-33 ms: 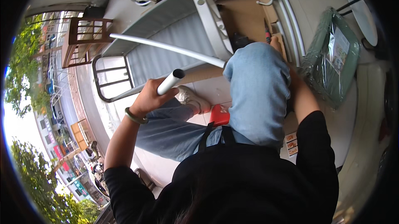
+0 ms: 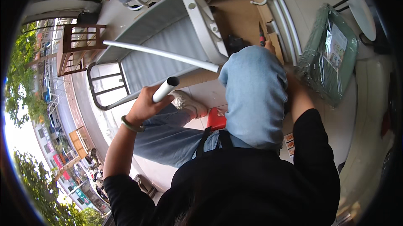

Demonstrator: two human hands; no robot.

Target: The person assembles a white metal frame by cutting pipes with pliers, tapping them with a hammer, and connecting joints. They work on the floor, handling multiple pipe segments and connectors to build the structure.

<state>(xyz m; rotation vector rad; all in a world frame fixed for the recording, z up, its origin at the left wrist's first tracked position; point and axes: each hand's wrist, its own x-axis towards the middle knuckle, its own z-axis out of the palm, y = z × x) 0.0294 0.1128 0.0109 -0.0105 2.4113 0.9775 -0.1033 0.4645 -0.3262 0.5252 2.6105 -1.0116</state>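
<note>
A short white tube [image 2: 166, 89], its dark hollow end turned up, sits in my left hand [image 2: 145, 104], whose fingers are wrapped round it. Mostly hidden behind my raised knee, my right hand [image 2: 270, 48] grips a slim tool with a red-and-black handle [image 2: 262, 39] and a dark pointed end; its exact kind is unclear. The tool is over an open cardboard box [image 2: 241, 14]. Beyond my left hand, a long white pole [image 2: 161, 55] lies slantwise across a grey fabric piece [image 2: 161, 37] with a white end panel [image 2: 199, 20].
Long white tubes [image 2: 282, 10] lie right of the box. Farther right is a green tray-like piece in clear plastic wrap [image 2: 331, 54]. A black metal frame [image 2: 110, 84] and a wooden chair [image 2: 82, 43] stand at left. A red object [image 2: 216, 118] lies by my shoe.
The whole view has shifted slightly, moving most things a little left. Both hands keep their hold, and the tool's tip appears somewhat farther from the knee.
</note>
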